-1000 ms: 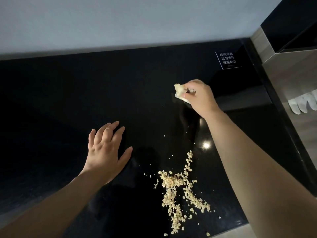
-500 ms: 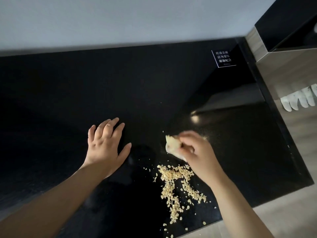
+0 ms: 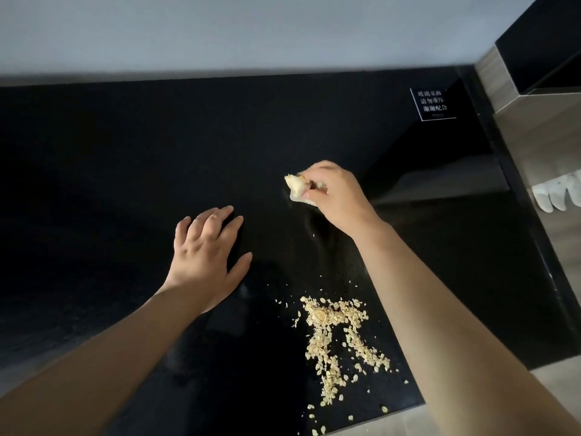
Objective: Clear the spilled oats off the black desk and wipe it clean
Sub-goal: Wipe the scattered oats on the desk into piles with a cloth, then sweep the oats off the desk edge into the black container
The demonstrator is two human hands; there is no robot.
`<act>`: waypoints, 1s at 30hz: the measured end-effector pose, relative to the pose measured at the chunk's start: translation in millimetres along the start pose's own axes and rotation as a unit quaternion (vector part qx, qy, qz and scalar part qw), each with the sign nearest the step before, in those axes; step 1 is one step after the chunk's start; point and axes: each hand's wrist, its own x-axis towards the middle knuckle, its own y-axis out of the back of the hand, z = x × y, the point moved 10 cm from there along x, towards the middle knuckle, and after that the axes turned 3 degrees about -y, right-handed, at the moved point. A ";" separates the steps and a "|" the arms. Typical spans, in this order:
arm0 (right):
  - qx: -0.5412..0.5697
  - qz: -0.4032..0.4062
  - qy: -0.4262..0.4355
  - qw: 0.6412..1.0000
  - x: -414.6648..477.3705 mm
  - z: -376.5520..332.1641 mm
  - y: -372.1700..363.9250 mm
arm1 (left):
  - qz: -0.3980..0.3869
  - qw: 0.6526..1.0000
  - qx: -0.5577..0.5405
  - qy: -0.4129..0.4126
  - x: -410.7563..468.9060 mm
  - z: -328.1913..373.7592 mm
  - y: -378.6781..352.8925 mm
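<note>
A pile of pale spilled oats (image 3: 336, 335) lies on the glossy black desk (image 3: 125, 171) near its front edge, with loose flakes scattered around it. My right hand (image 3: 336, 196) is shut on a crumpled pale tissue (image 3: 297, 187) and presses it on the desk beyond the pile, well away from the oats. My left hand (image 3: 207, 259) rests flat on the desk, fingers spread, to the left of the pile and holding nothing.
A small black sign with white characters (image 3: 433, 103) sits at the desk's far right. A grey wall (image 3: 251, 29) runs behind. To the right stands a wooden cabinet (image 3: 547, 133) with white slippers (image 3: 558, 193) on a shelf. Floor (image 3: 408, 426) shows below the front edge.
My right hand swept the tissue toward the oat pile, pushing flakes together, then moved back out to the far side of the desk. My left hand stayed flat in place.
</note>
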 end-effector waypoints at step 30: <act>0.163 0.296 -0.327 0.882 -432.9 -62.6 -38.1 | -0.140 0.968 -0.126 -0.165 -200.3 31.4 23.9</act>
